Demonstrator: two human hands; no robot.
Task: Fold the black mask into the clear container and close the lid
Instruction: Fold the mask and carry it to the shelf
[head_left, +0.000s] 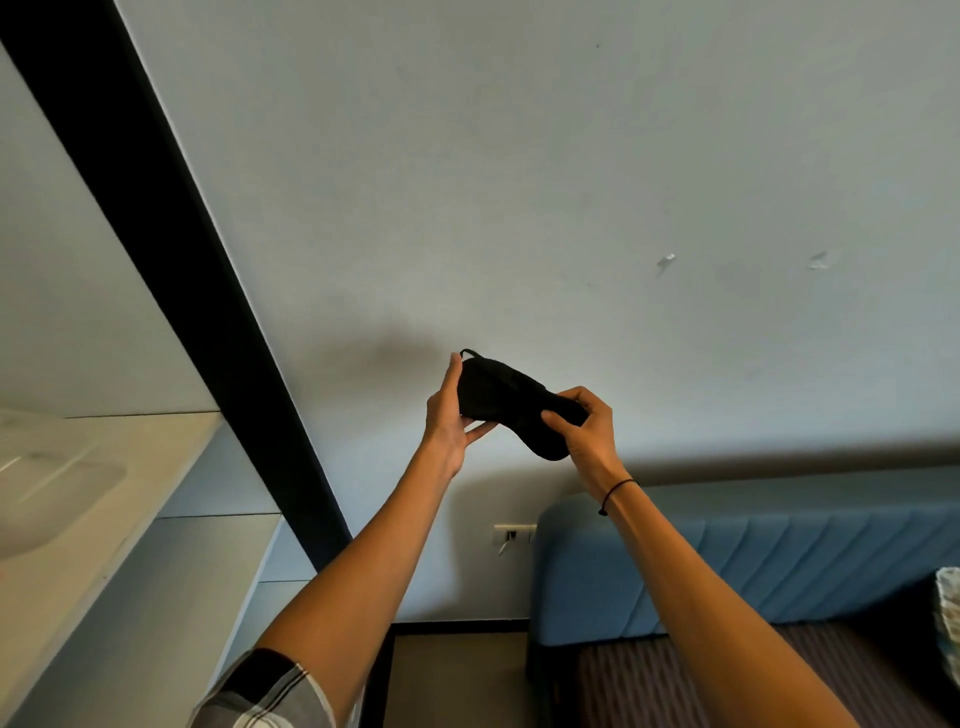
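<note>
A black mask is held up in the air in front of the pale wall, stretched between both hands. My left hand grips its left end, thumb up along the edge, with a thin strap loop sticking out above the thumb. My right hand pinches the mask's right end, fingers curled over it and thumb on the front. The mask sags down in a rounded lobe between the hands. No clear container is in view.
A blue padded headboard and a dark bed cover lie at the lower right. A pale counter stands at the left beside a black vertical strip. A wall socket sits low on the wall.
</note>
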